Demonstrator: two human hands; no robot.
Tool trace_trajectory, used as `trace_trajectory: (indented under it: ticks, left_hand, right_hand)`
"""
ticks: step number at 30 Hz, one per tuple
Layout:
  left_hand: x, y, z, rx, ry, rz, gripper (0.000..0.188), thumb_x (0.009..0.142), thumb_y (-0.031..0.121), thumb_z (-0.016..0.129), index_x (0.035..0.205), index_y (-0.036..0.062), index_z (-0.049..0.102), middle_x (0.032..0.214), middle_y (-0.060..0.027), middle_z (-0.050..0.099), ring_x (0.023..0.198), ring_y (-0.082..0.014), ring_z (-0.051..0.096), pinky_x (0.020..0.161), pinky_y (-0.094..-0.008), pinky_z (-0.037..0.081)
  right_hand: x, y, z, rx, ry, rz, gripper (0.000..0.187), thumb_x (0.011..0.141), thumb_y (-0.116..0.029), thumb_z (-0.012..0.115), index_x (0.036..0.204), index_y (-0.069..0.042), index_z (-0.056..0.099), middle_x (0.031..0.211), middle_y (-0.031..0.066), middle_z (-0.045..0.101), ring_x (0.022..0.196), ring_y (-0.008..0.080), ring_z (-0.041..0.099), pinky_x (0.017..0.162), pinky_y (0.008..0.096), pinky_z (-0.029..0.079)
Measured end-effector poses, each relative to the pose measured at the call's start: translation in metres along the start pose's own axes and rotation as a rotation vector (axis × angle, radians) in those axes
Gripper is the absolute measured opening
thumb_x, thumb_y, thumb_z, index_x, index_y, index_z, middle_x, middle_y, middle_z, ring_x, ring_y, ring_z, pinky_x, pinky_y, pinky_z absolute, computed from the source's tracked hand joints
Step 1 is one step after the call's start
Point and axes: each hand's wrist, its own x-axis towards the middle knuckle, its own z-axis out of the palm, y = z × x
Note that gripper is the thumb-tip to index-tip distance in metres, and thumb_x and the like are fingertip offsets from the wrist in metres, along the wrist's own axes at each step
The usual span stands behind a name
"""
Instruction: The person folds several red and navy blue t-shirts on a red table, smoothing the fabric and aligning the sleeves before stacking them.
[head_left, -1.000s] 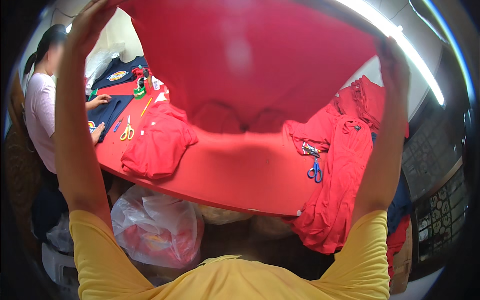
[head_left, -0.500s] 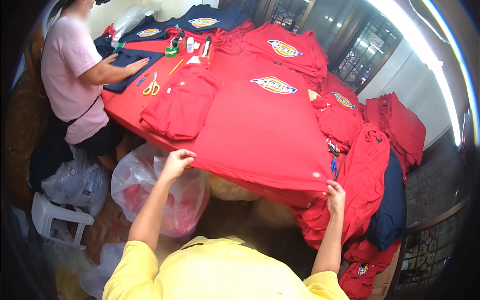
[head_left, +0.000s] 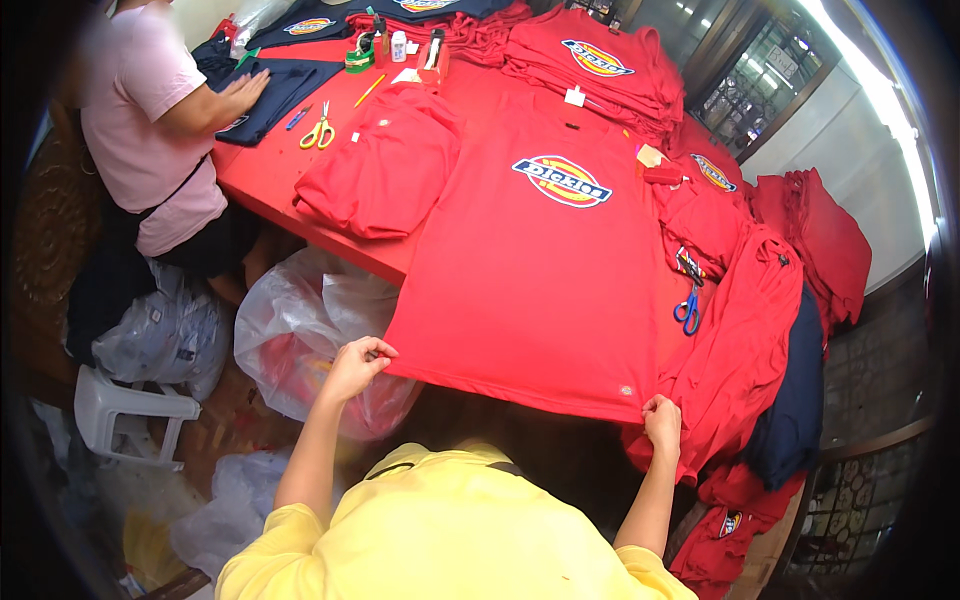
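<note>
A red T-shirt [head_left: 530, 290] lies spread out on the table, its oval chest logo upside down to me and its hem hanging over the near edge. My left hand [head_left: 360, 368] pinches the left hem corner. At the right hem corner, my right hand [head_left: 662, 422] is closed on the cloth, near a small pale tag. Between them the hem is stretched almost straight. A folded red garment [head_left: 380, 165] rests to the left of the shirt. Blue-handled scissors [head_left: 688, 312] lie to its right.
Yellow-handled scissors [head_left: 318, 134], a yellow pencil [head_left: 370, 91] and a tape dispenser [head_left: 360, 55] are at the left. Red shirt stacks [head_left: 590, 75] fill the far side. A co-worker [head_left: 150, 130] stands by a navy garment [head_left: 280, 95]. Below are a plastic bag [head_left: 300, 330] and white stool [head_left: 130, 410].
Both hands have drawn the shirt's hem toward me, and the cloth lies flatter. The co-worker's hands have come together above the navy garment. My view has shifted slightly.
</note>
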Motion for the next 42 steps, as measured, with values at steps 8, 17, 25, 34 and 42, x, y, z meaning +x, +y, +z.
trace_trajectory:
  ticks: [8, 17, 25, 34, 42]
  left_hand:
    - [0.026, -0.027, 0.033, -0.138, 0.185, -0.055, 0.034, 0.081, 0.004, 0.069, 0.114, 0.0030, 0.059, 0.082, -0.0059, 0.066, 0.073, -0.0122, 0.062, 0.071, -0.0281, 0.050]
    - [0.075, 0.049, 0.047, 0.384, 0.628, 0.395, 0.019, 0.085, 0.002, 0.059, 0.103, 0.0023, 0.066, 0.111, -0.0137, 0.060, 0.109, -0.0319, 0.054, 0.092, -0.0418, 0.045]
    - [0.241, 0.133, 0.111, 0.791, 0.404, 0.620, 0.045, 0.092, 0.029, 0.059, 0.133, 0.0111, 0.054, 0.145, -0.0137, 0.042, 0.139, -0.0340, 0.030, 0.114, -0.0490, 0.024]
    - [0.275, 0.134, 0.105, 0.827, 0.442, 0.414, 0.056, 0.088, 0.040, 0.060, 0.137, 0.0161, 0.051, 0.150, -0.0117, 0.036, 0.141, -0.0340, 0.026, 0.114, -0.0553, 0.018]
    - [0.294, 0.114, 0.015, 0.861, 0.631, 0.332, 0.041, 0.089, 0.033, 0.062, 0.129, 0.0251, 0.059, 0.149, -0.0070, 0.037, 0.139, -0.0330, 0.028, 0.112, -0.0557, 0.021]
  right_hand:
    - [0.060, -0.074, 0.024, 0.220, 0.391, -0.523, 0.033, 0.093, -0.014, 0.057, 0.122, 0.000, 0.055, 0.134, 0.0208, 0.050, 0.125, 0.0373, 0.047, 0.105, 0.0439, 0.038]
    - [0.094, -0.086, 0.048, -0.173, 0.147, -0.213, 0.058, 0.096, -0.032, 0.052, 0.141, 0.003, 0.039, 0.150, 0.0201, 0.034, 0.142, 0.0345, 0.025, 0.116, 0.0502, 0.017]
    - [0.255, -0.163, 0.039, -0.161, 0.379, -0.679, 0.062, 0.095, -0.038, 0.051, 0.144, -0.004, 0.036, 0.152, 0.0160, 0.032, 0.143, 0.0336, 0.023, 0.116, 0.0536, 0.014]
    - [0.325, -0.170, 0.032, -0.141, 0.281, -0.342, 0.063, 0.094, -0.040, 0.052, 0.143, -0.003, 0.039, 0.153, 0.0173, 0.030, 0.143, 0.0354, 0.022, 0.117, 0.0498, 0.013]
    - [0.300, -0.400, 0.068, 0.478, -0.190, -1.202, 0.040, 0.088, 0.007, 0.044, 0.126, -0.001, 0.055, 0.140, 0.0193, 0.046, 0.124, 0.0383, 0.049, 0.101, 0.0405, 0.044]
